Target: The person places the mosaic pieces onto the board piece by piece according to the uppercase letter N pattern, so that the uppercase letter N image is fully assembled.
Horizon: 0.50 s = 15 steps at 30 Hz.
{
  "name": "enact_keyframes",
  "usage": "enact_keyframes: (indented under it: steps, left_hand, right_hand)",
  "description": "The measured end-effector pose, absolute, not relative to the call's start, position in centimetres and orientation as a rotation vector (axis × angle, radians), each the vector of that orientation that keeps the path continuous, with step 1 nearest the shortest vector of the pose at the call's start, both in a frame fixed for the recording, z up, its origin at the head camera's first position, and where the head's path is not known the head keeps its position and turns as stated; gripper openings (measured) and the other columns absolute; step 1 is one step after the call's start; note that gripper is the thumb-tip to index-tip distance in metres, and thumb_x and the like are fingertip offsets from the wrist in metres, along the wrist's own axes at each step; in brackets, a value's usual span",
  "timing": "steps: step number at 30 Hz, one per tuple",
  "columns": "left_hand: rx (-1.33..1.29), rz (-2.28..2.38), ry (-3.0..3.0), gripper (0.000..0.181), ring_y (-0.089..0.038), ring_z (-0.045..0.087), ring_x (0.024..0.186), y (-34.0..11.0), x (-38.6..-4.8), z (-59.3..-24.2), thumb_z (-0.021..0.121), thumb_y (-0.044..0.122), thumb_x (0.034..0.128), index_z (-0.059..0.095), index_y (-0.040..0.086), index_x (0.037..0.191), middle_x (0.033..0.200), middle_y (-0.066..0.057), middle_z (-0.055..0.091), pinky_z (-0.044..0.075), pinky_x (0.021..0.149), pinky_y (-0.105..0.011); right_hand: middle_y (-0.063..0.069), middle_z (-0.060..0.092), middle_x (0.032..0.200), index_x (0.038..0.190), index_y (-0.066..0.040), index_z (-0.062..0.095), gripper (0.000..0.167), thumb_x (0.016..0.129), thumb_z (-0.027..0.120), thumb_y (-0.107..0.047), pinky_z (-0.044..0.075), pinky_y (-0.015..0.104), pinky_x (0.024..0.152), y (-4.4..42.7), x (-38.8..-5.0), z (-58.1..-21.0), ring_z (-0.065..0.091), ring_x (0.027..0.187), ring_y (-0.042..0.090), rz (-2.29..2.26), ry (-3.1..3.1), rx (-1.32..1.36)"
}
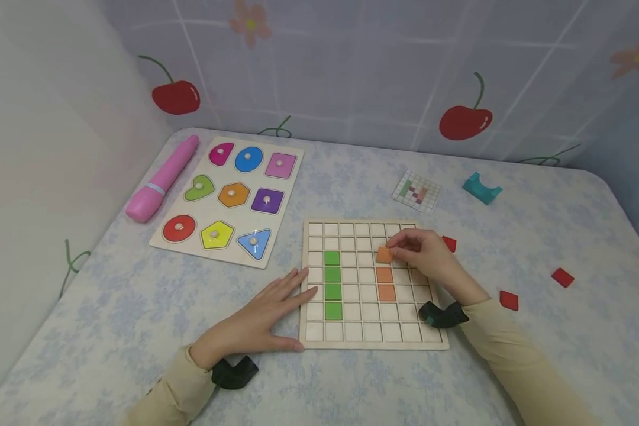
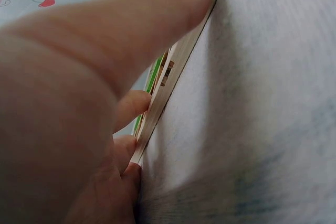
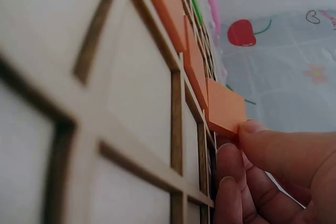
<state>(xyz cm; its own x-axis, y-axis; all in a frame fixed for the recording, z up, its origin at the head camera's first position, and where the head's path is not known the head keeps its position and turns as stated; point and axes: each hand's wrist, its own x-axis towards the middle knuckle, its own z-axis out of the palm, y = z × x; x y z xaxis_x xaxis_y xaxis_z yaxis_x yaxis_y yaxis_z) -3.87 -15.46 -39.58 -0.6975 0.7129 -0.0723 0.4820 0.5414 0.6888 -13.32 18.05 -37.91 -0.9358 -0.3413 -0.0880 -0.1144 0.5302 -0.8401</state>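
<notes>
A wooden grid board (image 1: 351, 344) lies on the table, with a column of green square tiles (image 1: 332, 291) on its left side. Two orange tiles (image 1: 386, 292) sit in cells right of the middle. Just above them my right hand (image 1: 425, 255) pinches another orange tile (image 3: 226, 107) between thumb and fingers; in the right wrist view this tile stands tilted at the grid. My left hand (image 1: 258, 319) lies spread at the board's left edge, its fingertips on the frame. In the left wrist view the thumb (image 2: 173, 3) touches the board's side.
Red tiles (image 1: 508, 300) lie to the right, one partly behind my right hand. A small pattern card (image 1: 430, 195) and a teal curved piece (image 1: 481, 188) are beyond the board. Back left are a knobbed shape puzzle (image 1: 213, 213) and a pink stick (image 1: 173, 168).
</notes>
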Motion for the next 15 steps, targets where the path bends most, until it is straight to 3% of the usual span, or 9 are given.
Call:
enact_keyframes:
  steps: [5, 15]
  left_hand:
    - [0.959, 0.95, 2.422, 0.088, -0.018, -0.005, 0.14, -15.47, -3.68, -39.57, 0.071, 0.047, 0.079, 0.027, 0.017, 0.149, 0.156, -0.001, 0.0, 0.004, 0.109, -0.048]
    - [0.977, 0.966, 2.434, 0.087, -0.019, -0.003, 0.14, -15.49, -3.91, -39.61, 0.071, 0.046, 0.079, 0.028, 0.015, 0.148, 0.156, -0.002, 0.002, 0.003, 0.109, -0.048]
  right_hand:
    - [0.001, 0.065, 0.084, 0.092, -0.007, 0.07, 0.006, 0.088, 0.066, -0.01, 0.047, 0.028, 0.062, 17.95, -13.26, -38.36, 0.059, 0.072, 0.017, -1.242, 2.6, -0.459]
    - [0.002, 0.063, 0.092, 0.095, -0.008, 0.071, 0.009, 0.086, 0.068, -0.007, 0.049, 0.032, 0.066, 17.86, -13.23, -38.13, 0.06, 0.076, 0.016, -1.175, 2.668, -0.525]
